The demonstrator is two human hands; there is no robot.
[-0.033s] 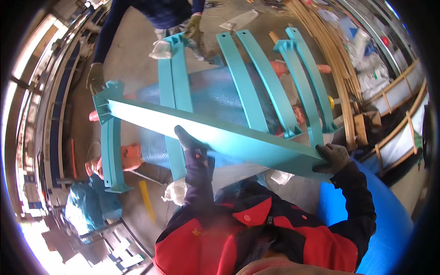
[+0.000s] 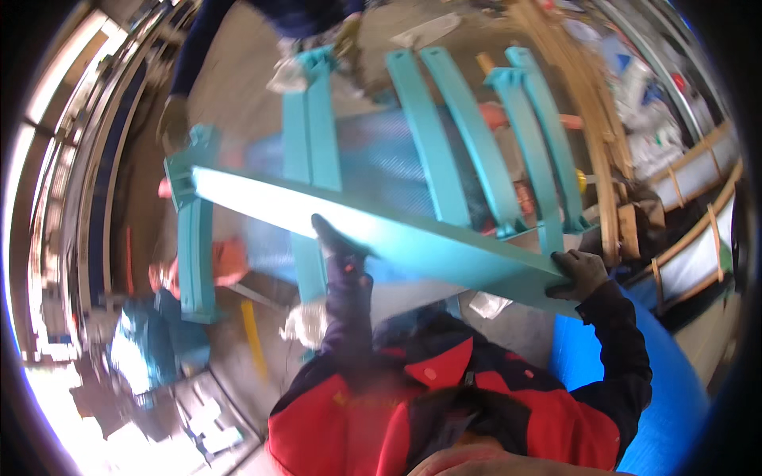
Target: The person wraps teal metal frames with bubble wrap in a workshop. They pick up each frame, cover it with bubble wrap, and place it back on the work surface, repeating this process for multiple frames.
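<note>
I hold a long turquoise painted beam [image 2: 413,234] that runs slanting from upper left to lower right in front of me. My left hand [image 2: 337,246], in a dark glove, grips its near edge around the middle. My right hand [image 2: 579,274], also gloved, is closed on its right end. At the far left end another person's gloved hand [image 2: 171,123] holds the same beam near a turquoise cross piece [image 2: 194,246]. Below the beam lie several more turquoise beams [image 2: 432,127], side by side.
The other person stands at the top, dark sleeve [image 2: 198,40] reaching down. Orange supports [image 2: 226,262] sit under the beams. Long wooden strips [image 2: 587,103] curve along the right. A blue sheet [image 2: 667,389] lies at lower right, a yellow bar [image 2: 252,333] on the floor.
</note>
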